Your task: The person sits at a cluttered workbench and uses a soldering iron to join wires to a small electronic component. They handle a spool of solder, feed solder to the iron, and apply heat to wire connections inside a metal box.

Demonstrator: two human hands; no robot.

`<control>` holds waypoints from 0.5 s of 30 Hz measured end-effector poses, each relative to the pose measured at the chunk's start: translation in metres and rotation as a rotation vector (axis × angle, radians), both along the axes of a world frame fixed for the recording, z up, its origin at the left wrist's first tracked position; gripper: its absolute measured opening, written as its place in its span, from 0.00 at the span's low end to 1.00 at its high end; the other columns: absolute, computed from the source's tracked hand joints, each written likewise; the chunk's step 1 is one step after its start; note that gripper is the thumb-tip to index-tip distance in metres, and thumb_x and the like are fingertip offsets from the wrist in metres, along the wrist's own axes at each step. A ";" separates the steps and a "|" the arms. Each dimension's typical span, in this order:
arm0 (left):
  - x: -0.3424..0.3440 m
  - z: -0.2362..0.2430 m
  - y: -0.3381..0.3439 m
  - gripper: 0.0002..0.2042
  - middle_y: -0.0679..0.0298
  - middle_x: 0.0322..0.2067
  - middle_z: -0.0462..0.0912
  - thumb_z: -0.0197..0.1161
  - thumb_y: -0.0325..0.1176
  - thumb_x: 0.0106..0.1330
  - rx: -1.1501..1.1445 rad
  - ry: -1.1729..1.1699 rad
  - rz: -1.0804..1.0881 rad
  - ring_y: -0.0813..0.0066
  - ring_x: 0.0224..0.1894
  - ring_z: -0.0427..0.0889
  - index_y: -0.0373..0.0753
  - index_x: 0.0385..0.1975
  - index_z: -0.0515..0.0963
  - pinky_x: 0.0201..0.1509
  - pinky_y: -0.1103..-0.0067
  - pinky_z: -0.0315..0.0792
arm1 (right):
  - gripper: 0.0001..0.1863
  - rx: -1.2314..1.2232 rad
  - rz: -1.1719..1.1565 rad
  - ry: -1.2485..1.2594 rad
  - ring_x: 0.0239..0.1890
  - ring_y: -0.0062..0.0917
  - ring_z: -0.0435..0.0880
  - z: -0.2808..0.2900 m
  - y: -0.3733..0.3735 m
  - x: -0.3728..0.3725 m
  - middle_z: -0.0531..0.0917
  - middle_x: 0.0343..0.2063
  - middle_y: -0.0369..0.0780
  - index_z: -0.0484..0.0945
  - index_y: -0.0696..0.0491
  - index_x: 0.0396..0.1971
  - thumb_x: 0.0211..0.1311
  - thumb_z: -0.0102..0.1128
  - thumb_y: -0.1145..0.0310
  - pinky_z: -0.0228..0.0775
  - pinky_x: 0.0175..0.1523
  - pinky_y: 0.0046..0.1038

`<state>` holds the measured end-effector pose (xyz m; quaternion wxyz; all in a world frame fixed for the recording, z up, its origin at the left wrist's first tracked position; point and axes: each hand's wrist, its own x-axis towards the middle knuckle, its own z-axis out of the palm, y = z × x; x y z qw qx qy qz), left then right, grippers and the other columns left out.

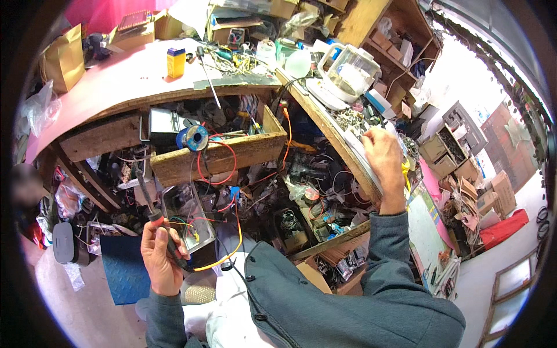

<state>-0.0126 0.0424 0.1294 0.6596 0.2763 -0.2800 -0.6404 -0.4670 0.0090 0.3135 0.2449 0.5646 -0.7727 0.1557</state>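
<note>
Red and black on the soldering iron (155, 217), wrapped firmly in the left hand (158, 261), low and close to the body. Shaft angled up and outward to the left, tip clear of any visible workpiece. Trailing from the handle's lower end, an orange cable (239, 232), looping up beside the lap. And just beside the grip, a clear plastic box (178, 200), with thin coloured wires (195, 234) bunched inside or in front, hard to say which.

Over now to the right hand (383, 156), reaching well across to the side bench (332, 138)! Fingers curled and drawn in narrow, right by a heap of small parts (351, 120); cannot tell whether pinching anything. Back near the middle, a blue spool (194, 138) at the edge of the open drawer (255, 148), apart from both hands.

How far along? Early, or between steps, at a guess. Done: tool in hand. Left, apparently: the business at the side bench, plus any work with the tip. No finished joint to be made out, with wires too small to judge.
</note>
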 end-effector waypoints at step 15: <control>0.006 -0.005 0.005 0.10 0.65 0.27 0.79 0.60 0.37 0.76 0.037 -0.038 0.007 0.80 0.22 0.79 0.40 0.50 0.73 0.21 0.83 0.76 | 0.10 0.409 -0.100 -0.103 0.43 0.39 0.89 0.005 -0.024 -0.062 0.89 0.36 0.47 0.91 0.44 0.35 0.54 0.66 0.69 0.79 0.50 0.38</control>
